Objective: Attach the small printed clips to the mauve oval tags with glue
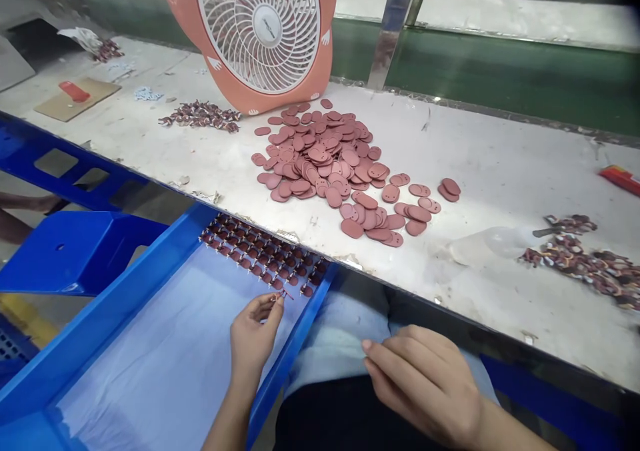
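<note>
My left hand (pixel 254 334) is over the blue tray (pixel 170 254), its thumb and fingers pinching a small reddish-brown piece (pixel 286 295). Just beyond those fingertips, rows of similar dark red oval pieces with light tips (pixel 260 254) lie on the pale sheet (pixel 165 351) lining the tray. My right hand (pixel 425 378) hovers above my lap, fingers stretched out side by side, with nothing visible in them; its thumb is mostly hidden. On the table (pixel 500 164) in front of me spreads a heap of flat reddish-brown ovals (pixel 320 154), some with small holes.
An orange fan (pixel 267 31) stands behind the heap. Tangled brown-and-white bits lie in a left pile (pixel 200 116) and a right pile (pixel 585 261), beside a translucent bottle (pixel 500 243). A blue stool (pixel 75 251) is left of the tray. The table edge runs above my lap.
</note>
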Action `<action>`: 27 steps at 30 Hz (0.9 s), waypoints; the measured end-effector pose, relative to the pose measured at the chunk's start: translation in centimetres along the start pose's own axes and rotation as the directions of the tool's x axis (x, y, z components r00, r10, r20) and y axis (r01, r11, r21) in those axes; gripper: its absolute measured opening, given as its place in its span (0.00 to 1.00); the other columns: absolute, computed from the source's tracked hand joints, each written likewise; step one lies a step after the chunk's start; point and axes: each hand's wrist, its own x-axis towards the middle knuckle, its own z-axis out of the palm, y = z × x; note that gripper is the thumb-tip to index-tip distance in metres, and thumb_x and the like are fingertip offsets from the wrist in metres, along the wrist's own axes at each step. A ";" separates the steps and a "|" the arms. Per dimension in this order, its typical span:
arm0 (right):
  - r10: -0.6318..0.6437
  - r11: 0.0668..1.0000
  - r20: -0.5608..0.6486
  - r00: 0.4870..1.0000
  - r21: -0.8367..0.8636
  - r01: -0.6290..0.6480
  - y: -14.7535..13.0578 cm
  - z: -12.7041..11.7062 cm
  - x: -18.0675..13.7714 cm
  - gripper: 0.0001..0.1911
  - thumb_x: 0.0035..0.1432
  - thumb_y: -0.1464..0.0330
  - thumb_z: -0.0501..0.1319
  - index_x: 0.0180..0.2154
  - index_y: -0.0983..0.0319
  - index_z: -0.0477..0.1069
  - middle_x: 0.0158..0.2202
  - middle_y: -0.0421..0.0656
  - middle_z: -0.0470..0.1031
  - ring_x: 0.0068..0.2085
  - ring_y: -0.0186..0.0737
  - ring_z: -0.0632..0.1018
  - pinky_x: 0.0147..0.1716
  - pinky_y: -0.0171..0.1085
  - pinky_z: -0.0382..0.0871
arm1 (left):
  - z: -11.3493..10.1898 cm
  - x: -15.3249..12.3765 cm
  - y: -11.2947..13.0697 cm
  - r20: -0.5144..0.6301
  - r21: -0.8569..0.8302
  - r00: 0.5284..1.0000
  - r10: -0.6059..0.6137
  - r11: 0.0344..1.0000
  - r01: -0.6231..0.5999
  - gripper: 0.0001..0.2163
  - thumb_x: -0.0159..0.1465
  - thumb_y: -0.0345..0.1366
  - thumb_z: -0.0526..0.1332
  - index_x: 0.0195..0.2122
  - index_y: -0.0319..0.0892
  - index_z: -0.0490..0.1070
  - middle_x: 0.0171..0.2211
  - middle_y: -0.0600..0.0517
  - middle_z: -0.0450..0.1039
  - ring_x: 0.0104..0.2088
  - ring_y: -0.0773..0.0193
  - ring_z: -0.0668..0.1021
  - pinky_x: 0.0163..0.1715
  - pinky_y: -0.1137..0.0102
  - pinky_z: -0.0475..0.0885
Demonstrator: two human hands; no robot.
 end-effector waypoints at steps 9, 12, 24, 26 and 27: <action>0.107 0.993 -0.025 0.994 -0.043 -0.108 0.9 -1.8 -1.8 0.10 0.58 0.82 0.63 0.42 0.69 0.74 0.28 0.44 0.76 0.26 0.37 0.75 0.24 0.36 0.72 | 0.9 4.3 -2.5 0.088 0.561 0.996 0.013 0.826 -0.060 0.12 0.68 0.42 0.61 0.47 0.40 0.74 0.44 0.48 0.77 0.42 0.57 0.79 0.45 0.55 0.75; 0.130 0.990 -0.030 0.991 -0.049 -0.131 0.9 -1.9 -2.2 0.11 0.58 0.82 0.63 0.42 0.68 0.74 0.28 0.44 0.76 0.26 0.37 0.75 0.24 0.36 0.72 | 1.2 4.6 -2.5 0.090 0.625 0.996 -0.001 0.778 -0.056 0.14 0.68 0.43 0.61 0.50 0.41 0.73 0.45 0.47 0.77 0.43 0.56 0.79 0.44 0.55 0.76; 0.129 0.989 -0.058 0.990 -0.068 -0.133 1.4 -2.4 -2.0 0.11 0.58 0.83 0.63 0.43 0.69 0.74 0.28 0.45 0.76 0.27 0.36 0.73 0.26 0.36 0.72 | 1.7 4.6 -2.7 0.103 0.665 0.994 0.043 0.740 -0.101 0.14 0.68 0.43 0.61 0.50 0.41 0.73 0.46 0.47 0.77 0.43 0.57 0.80 0.44 0.55 0.76; 0.136 0.988 -0.065 0.989 -0.069 -0.141 1.5 -2.4 -2.1 0.12 0.58 0.83 0.64 0.44 0.69 0.74 0.28 0.45 0.76 0.28 0.37 0.74 0.26 0.36 0.72 | 1.6 4.7 -3.0 0.096 0.661 0.993 0.075 0.741 -0.120 0.14 0.68 0.44 0.61 0.49 0.40 0.73 0.44 0.47 0.77 0.40 0.58 0.80 0.42 0.56 0.76; 0.141 0.987 -0.067 0.988 -0.071 -0.145 1.5 -2.6 -2.2 0.13 0.58 0.83 0.64 0.44 0.68 0.74 0.29 0.44 0.76 0.28 0.37 0.75 0.27 0.36 0.72 | 1.5 4.7 -3.1 0.089 0.656 0.991 0.100 0.743 -0.134 0.14 0.67 0.44 0.61 0.47 0.40 0.74 0.42 0.48 0.78 0.38 0.59 0.80 0.41 0.58 0.76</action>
